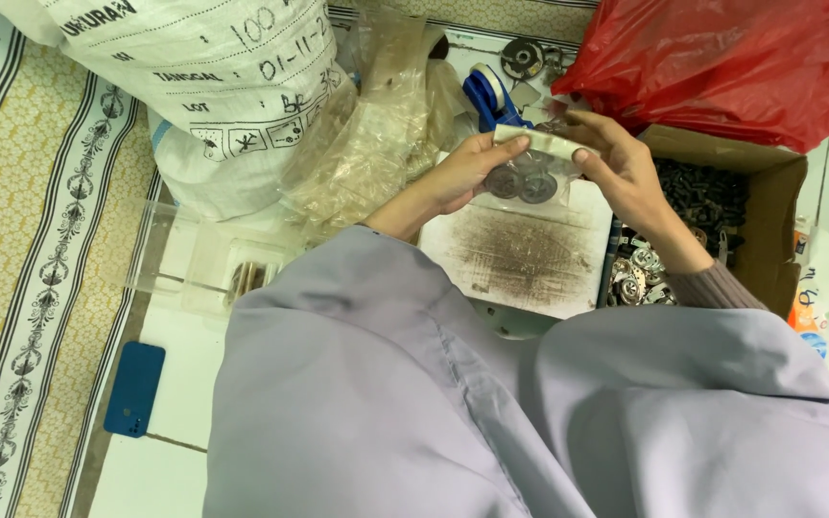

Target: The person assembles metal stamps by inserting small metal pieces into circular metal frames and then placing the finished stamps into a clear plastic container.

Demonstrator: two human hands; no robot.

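Note:
Both hands hold one small clear plastic bag (528, 177) with round grey metal discs inside. My left hand (467, 171) pinches the bag's folded top at its left end. My right hand (616, 168) grips the right end of the same folded top. The bag hangs above a stained white board (515, 259). To the right, under my right wrist, lies a cardboard box (779, 225) with dark small parts and shiny metal discs (637, 278).
A large white woven sack (203, 86) and a crumpled clear plastic bag (367, 144) stand at the back left. A red plastic bag (731, 62) fills the back right. A blue tape dispenser (489, 96) lies behind the hands. A blue phone (134, 388) lies on the floor at left.

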